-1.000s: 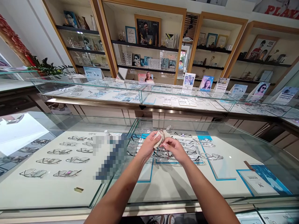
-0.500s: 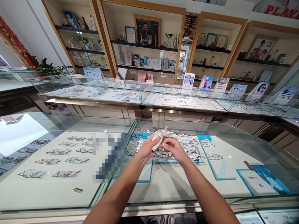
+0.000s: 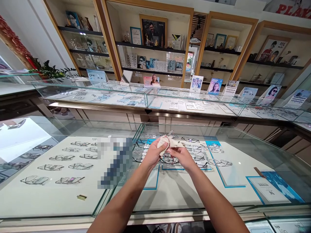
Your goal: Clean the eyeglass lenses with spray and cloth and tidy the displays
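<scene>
Above the glass counter my left hand (image 3: 155,152) is closed on a cream cleaning cloth (image 3: 175,143), thumb pressed on top. A pair of glasses (image 3: 168,141) with a thin reddish rim is partly wrapped in that cloth; most of the frame is hidden. Close beside it, my right hand (image 3: 179,154) pinches the near part of the glasses with thumb and forefinger, its fingertips almost meeting the left hand. Beneath both hands, several eyeglass frames (image 3: 199,158) lie in rows inside the case.
The glass display case (image 3: 194,207) spans the front, with more glasses (image 3: 70,180) and a small gold clip (image 3: 82,197) at left. A blue-and-white card (image 3: 269,191) lies at right. Behind stands another glass counter (image 3: 189,113) topped with advertising cards (image 3: 214,86); shelves line the wall.
The cloth has shifted and now spreads further right over my right fingers. My left thumb and the glasses have turned slightly; both hands stay in about the same place.
</scene>
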`<state>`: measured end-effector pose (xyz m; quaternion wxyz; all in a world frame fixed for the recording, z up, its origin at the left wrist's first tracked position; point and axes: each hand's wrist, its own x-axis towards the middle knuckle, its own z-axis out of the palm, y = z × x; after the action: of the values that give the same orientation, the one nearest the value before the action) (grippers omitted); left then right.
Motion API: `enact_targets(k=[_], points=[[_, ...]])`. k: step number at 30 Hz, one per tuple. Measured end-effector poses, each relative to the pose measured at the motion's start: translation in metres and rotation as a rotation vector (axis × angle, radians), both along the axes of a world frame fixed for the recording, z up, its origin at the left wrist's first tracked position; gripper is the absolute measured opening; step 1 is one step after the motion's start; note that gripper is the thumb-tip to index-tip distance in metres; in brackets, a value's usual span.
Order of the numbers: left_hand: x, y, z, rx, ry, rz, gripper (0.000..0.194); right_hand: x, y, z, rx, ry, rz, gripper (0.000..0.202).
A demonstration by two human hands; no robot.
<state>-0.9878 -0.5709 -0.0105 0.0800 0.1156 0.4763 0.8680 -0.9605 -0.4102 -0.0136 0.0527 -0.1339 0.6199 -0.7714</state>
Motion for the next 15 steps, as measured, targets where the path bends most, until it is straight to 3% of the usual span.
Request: enact_targets(k=[5, 7, 12, 15], points=[[0.002, 0.004, -0.003, -0.076, 0.071, 0.138, 0.045, 0.003, -0.009, -0.003, -0.025, 0.045, 0.001, 0.04], [0.002, 0.004, -0.002, -0.068, 0.06, 0.138, 0.047, 0.004, -0.009, -0.003, -0.042, 0.062, 0.009, 0.042], [0.002, -0.003, 0.006, 0.014, 0.007, -0.043, 0.046, 0.001, -0.004, -0.005, -0.086, 0.039, 0.012, 0.039], [0.002, -0.006, 0.008, 0.039, 0.003, -0.121, 0.057, -0.003, -0.002, -0.011, -0.15, -0.006, -0.001, 0.037]])
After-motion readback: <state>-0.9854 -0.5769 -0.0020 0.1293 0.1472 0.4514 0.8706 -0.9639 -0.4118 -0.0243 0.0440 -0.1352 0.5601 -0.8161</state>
